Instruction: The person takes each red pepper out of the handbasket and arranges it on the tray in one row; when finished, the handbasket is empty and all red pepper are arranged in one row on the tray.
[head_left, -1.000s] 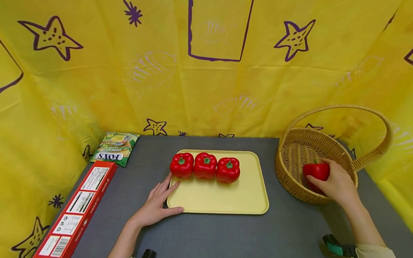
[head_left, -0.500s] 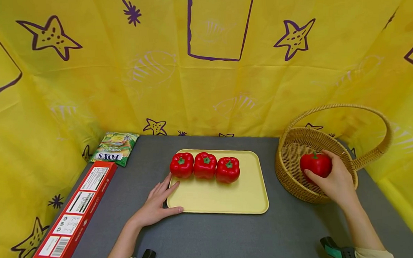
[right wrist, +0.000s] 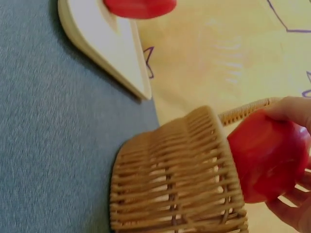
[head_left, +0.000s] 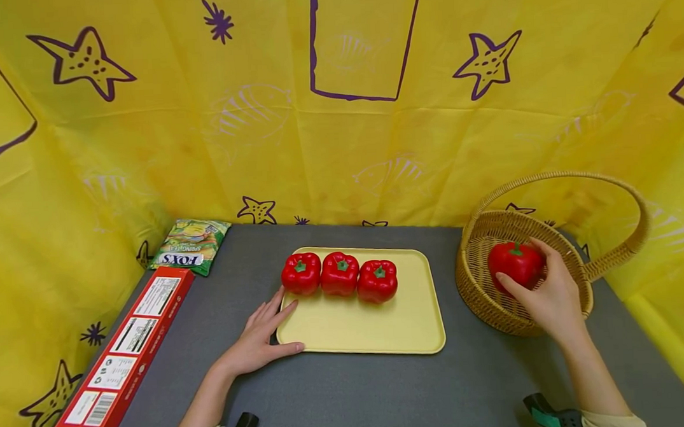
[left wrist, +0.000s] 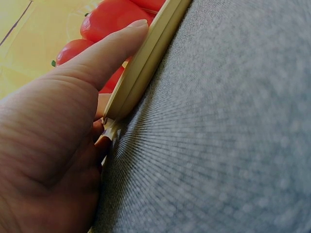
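My right hand (head_left: pixel 557 293) grips a red bell pepper (head_left: pixel 515 263) with a green stem, thumb on its near side and fingers behind. In the right wrist view the pepper (right wrist: pixel 269 155) bulges above the rim of the wicker basket (right wrist: pixel 180 174). My left hand (head_left: pixel 257 341) rests at the near left corner of a pale yellow tray (head_left: pixel 364 330), fingers spread along the left side and thumb on the front rim. Three red bell peppers (head_left: pixel 340 275) stand in a row toward the tray's back left. In the left wrist view the thumb lies over the tray's rim (left wrist: pixel 146 60).
The basket's arched handle (head_left: pixel 558 177) rises over its back and right side. At the left lie a long red box (head_left: pixel 121 357) and a green snack bag (head_left: pixel 191 244). A yellow patterned cloth (head_left: pixel 339 143) hangs behind the grey table (head_left: pixel 384 403).
My right hand has raised the pepper from inside the basket and shifted it slightly left, so more of it shows. The left hand and tray have stayed put.
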The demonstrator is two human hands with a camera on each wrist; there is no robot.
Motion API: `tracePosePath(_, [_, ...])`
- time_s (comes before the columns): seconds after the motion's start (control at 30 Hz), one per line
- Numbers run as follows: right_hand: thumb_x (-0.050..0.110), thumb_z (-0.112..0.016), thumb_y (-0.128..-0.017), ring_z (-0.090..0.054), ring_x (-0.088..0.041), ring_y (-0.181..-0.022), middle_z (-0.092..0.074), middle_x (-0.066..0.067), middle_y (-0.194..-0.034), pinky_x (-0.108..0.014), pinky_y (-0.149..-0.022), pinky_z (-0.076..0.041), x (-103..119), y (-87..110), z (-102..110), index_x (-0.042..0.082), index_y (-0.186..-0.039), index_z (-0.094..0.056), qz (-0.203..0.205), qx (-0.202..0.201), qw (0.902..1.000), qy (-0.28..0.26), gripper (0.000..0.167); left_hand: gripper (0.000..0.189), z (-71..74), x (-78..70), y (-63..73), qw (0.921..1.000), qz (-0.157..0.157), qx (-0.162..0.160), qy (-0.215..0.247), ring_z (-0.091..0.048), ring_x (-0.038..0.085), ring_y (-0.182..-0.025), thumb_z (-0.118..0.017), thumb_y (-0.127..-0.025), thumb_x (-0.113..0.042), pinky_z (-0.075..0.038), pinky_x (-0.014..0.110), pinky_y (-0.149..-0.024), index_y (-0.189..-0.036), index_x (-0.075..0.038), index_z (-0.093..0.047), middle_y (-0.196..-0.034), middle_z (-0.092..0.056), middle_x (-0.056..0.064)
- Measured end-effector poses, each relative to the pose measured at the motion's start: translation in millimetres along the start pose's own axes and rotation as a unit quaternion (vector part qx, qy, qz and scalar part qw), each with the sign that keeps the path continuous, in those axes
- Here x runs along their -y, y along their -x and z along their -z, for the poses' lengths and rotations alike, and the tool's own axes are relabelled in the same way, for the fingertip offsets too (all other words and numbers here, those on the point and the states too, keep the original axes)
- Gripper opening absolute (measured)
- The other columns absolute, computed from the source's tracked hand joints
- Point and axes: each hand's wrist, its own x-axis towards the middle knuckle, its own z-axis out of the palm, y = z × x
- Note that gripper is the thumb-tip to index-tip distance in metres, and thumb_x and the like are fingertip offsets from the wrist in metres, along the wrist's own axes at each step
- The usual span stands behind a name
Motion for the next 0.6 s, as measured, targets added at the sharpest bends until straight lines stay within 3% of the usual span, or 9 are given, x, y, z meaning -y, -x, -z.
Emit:
tracePosePath(0.17, [0.028,-0.078,-0.083,-0.054,-0.044,-0.102,-0.050,-0.027,-0.133,-0.041,-0.074,-0.048,11.4,1.7,-1.2,0.008,-0.148,-0.033,0.003,-0.001,1.0000,-0.008,0.081,0.086,-0.2,0.2,-0.3,1.0000,-0.001,-0.001,-0.003,-0.006,0.040,-0.146,-0.074,-0.083,-0.044,-0.001,0.061,-0.111,-0.151,-0.007,-0.036,-0.162,-0.006,0.017])
tracePosePath(0.23, [0.028,-0.078,-0.083,-0.054,-0.045,-0.103,-0.049,-0.026,-0.134,-0.043,-0.075,-0.049,16.0,2.3,-2.5,0.009,-0.148,-0.034,0.004,0.002,0.9999,-0.015,0.081,0.086,-0.2,0.4,-0.5,1.0000,0.000,-0.001,-0.003,-0.006,0.040,-0.146,-0.074,-0.083,-0.044,-0.001,0.061,-0.110,-0.151,-0.008,-0.036,-0.162,-0.006,0.017])
tracePosePath(0.37, [0.027,-0.077,-0.084,-0.053,-0.049,-0.108,-0.046,-0.026,-0.138,-0.062,-0.083,-0.047,24.5,3.2,-7.5,0.009,-0.149,-0.033,0.013,0.010,0.9993,-0.033,0.080,0.086,-0.3,0.8,-0.6,1.0000,0.005,0.000,-0.003,-0.006,0.040,-0.146,-0.074,-0.083,-0.045,-0.001,0.061,-0.110,-0.151,-0.009,-0.036,-0.162,-0.007,0.016])
tracePosePath(0.6, [0.027,-0.078,-0.083,-0.052,-0.043,-0.107,-0.049,-0.024,-0.132,-0.060,-0.083,-0.045,37.1,4.3,-17.1,0.009,-0.147,-0.037,0.034,0.016,0.9985,-0.041,0.079,0.086,-0.2,0.3,-0.6,1.0000,0.005,0.000,-0.001,-0.006,0.040,-0.146,-0.074,-0.083,-0.045,-0.001,0.061,-0.111,-0.151,-0.008,-0.036,-0.162,-0.007,0.016])
